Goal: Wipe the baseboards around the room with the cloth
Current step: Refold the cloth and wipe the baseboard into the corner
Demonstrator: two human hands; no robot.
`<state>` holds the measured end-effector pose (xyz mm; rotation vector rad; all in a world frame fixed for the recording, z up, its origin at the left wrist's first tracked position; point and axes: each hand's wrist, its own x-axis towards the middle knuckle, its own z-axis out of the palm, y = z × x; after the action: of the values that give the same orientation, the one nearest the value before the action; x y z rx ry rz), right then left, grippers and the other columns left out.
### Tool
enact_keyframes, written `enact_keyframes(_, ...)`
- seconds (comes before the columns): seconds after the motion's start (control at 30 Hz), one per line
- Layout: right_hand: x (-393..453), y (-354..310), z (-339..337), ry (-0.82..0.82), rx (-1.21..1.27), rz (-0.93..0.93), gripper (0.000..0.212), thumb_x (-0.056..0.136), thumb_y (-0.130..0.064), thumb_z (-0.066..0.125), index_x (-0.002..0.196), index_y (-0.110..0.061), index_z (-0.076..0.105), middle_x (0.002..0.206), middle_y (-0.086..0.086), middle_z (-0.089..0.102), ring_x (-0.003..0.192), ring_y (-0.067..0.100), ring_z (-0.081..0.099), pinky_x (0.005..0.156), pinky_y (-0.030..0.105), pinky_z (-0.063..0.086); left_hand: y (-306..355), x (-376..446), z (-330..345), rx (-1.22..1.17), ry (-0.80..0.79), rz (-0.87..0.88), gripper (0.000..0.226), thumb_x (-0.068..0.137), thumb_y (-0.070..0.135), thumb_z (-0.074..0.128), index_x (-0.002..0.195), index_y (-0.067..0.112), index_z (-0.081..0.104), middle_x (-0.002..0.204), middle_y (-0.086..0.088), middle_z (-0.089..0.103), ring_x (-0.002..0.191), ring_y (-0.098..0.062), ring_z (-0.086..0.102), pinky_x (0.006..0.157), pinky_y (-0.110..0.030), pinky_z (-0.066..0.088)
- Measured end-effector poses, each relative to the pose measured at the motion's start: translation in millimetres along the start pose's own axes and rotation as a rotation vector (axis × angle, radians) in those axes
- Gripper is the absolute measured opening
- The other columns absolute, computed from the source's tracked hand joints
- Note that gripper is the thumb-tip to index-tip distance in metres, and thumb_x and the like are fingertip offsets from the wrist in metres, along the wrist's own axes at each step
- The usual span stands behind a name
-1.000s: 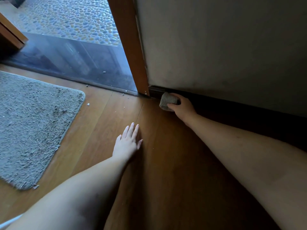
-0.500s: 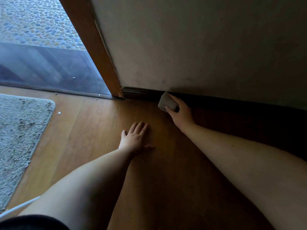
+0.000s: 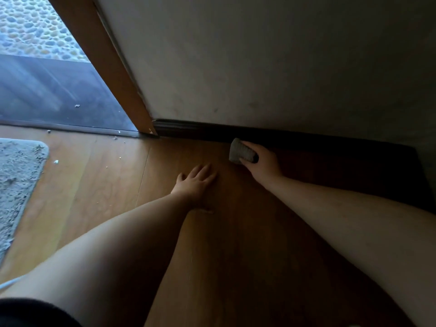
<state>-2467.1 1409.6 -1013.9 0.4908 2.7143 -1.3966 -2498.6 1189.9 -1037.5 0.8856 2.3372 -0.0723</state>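
While the right hand keeps a closed grip on the small grey ribbed cloth, fingers and thumb curled round it, the cloth sits on the wooden plank floor just at the foot of the dark moulded baseboard, right of the orange-brown wooden door frame. Whether the cloth actually touches the baseboard face cannot be told; that stretch is in deep shadow.

Left hand: flat on the floor, fingers straight, holding nothing, apparently bracing the body.

Risks, as judged from this posture:
- Cloth rides low and drags along the floor instead of the baseboard face, so the moulding's upper ledge stays dusty. Cause: low wrist angle, poor light.
- Small bunched cloth offers little contact area; knuckles may scrape the baseboard or the pale plaster wall above it.
- Pale crumbs lie near the grey shaggy mat and the metal threshold strip; a sweep towards the door frame could pick them up and smear them.
- Bracing palm could slip on the smooth planks if weight shifts forward.
- Dark corner at far right is easily skipped.
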Motion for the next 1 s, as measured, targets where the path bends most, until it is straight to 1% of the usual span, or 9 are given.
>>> enact_keyframes(0.1,2.3,-0.4,16.3,0.031,-0.001,-0.038,0.049,0.092,-0.019,0.067,0.139,-0.022,0.054,0.142,0.003,0.051,0.132,0.018,0.046,0.105,0.021,0.033,-11.0,-4.2,-5.8,-0.037,0.018,-0.053,0.113,0.079,0.059,0.071,0.157,0.034,-0.007,0.164,0.001,-0.016,0.151,-0.027,-0.011,0.117,-0.064,0.011)
enact_keyframes(0.17,1.8,-6.5,29.3,0.031,0.023,-0.026,0.050,0.092,-0.020,0.067,0.140,-0.021,0.053,0.142,0.004,0.051,0.131,0.018,0.046,0.107,0.022,0.034,-16.3,-13.5,-2.9,-0.098,0.010,-0.135,0.109,0.083,0.055,0.069,0.156,0.033,-0.009,0.164,0.002,-0.017,0.151,-0.026,-0.011,0.117,-0.065,0.011)
enact_keyframes(0.3,-6.0,-21.0,48.5,-0.031,0.056,0.005,0.051,0.094,-0.018,0.064,0.143,-0.019,0.048,0.145,0.004,0.047,0.133,0.017,0.043,0.106,0.020,0.031,-8.7,-33.6,22.3,-0.235,-0.056,-0.313,0.111,0.088,0.052,0.065,0.154,0.030,-0.021,0.159,0.000,-0.031,0.149,-0.029,-0.022,0.116,-0.069,0.005)
enact_keyframes(0.47,-29.4,-26.4,48.9,-0.020,0.034,0.051,0.050,0.094,-0.013,0.063,0.142,-0.018,0.050,0.143,0.006,0.048,0.132,0.019,0.045,0.105,0.021,0.033,7.9,-39.1,23.7,-0.326,-0.087,-0.343,0.129,0.076,0.057,0.075,0.153,0.026,-0.024,0.157,-0.002,-0.035,0.146,-0.032,-0.028,0.113,-0.072,0.002)
enact_keyframes(0.63,-43.2,-31.1,36.4,-0.064,0.017,0.112,0.054,0.093,-0.014,0.064,0.143,-0.024,0.047,0.147,0.002,0.044,0.135,0.017,0.042,0.107,0.025,0.035,5.8,-35.2,19.0,-0.322,-0.119,-0.335,0.133,0.073,0.055,0.077,0.153,0.023,-0.023,0.157,-0.005,-0.036,0.145,-0.034,-0.030,0.111,-0.075,0.006)
enact_keyframes(0.8,-60.0,-41.6,20.6,-0.143,0.023,0.091,0.054,0.094,-0.015,0.062,0.144,-0.028,0.046,0.147,-0.004,0.043,0.132,0.008,0.039,0.104,0.021,0.036,8.8,-32.1,12.5,-0.305,-0.182,-0.353,0.135,0.072,0.058,0.077,0.152,0.021,-0.025,0.156,-0.007,-0.038,0.144,-0.036,-0.031,0.109,-0.077,0.007)
enact_keyframes(0.83,-64.7,-43.5,16.1,-0.146,0.022,0.088,0.054,0.094,-0.015,0.062,0.144,-0.029,0.046,0.147,-0.005,0.042,0.132,0.006,0.038,0.104,0.020,0.036,9.0,-32.7,12.0,-0.297,-0.184,-0.354,0.134,0.073,0.060,0.075,0.152,0.020,-0.026,0.156,-0.008,-0.038,0.144,-0.036,-0.030,0.109,-0.077,0.007)
enact_keyframes(0.9,-77.5,-48.4,5.7,-0.132,0.027,0.104,0.054,0.094,-0.016,0.062,0.144,-0.028,0.045,0.148,-0.005,0.042,0.133,0.008,0.039,0.106,0.024,0.038,9.1,-37.4,7.0,-0.278,-0.209,-0.349,0.128,0.077,0.067,0.067,0.153,0.021,-0.025,0.156,-0.007,-0.037,0.146,-0.035,-0.028,0.110,-0.075,0.007)
enact_keyframes(1.0,-109.3,-57.0,-10.1,-0.073,0.065,0.133,0.054,0.094,-0.018,0.061,0.144,-0.030,0.044,0.147,-0.005,0.042,0.134,0.012,0.040,0.107,0.030,0.041,10.6,-61.4,1.9,-0.262,-0.222,-0.355,0.099,0.089,0.074,0.036,0.153,0.027,-0.023,0.158,-0.003,-0.033,0.148,-0.029,-0.023,0.112,-0.073,0.004)
